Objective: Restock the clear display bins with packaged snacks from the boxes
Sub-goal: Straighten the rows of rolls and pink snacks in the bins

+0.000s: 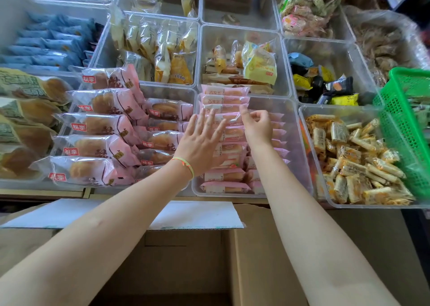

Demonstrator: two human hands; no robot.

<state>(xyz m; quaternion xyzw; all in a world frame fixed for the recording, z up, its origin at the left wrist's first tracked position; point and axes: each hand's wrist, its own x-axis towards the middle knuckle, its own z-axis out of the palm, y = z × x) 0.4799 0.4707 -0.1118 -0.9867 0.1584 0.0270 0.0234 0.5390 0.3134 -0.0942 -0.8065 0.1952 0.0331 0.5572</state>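
The left hand (200, 142) is at frame centre, fingers straight and spread, lying flat over the left stack of pink snack packs (224, 100); it grasps nothing. A coloured wristband (186, 164) sits on the left wrist. The right hand (257, 126) is just right of it, fingers curled, with the fingertips (244, 110) at the edge of a pink pack near the top of the stack; whether it pinches the wrapper cannot be told.

The pink snack packs lie in two rows inside the clear bin (296, 142) at centre frame. The left row fills the bin from front wall to back wall.

Left of that bin, a second bin holds larger bread packs (102, 124) with pink-and-clear wrappers and red labels. Right of it, another bin holds small orange-and-clear roll packs (356, 159). A green plastic basket (404, 128) stands at the right edge of the frame, overlapping that bin.

An open cardboard box (186, 259) occupies the lower frame, below both forearms. A white sheet (197, 215) lies across its far edge.
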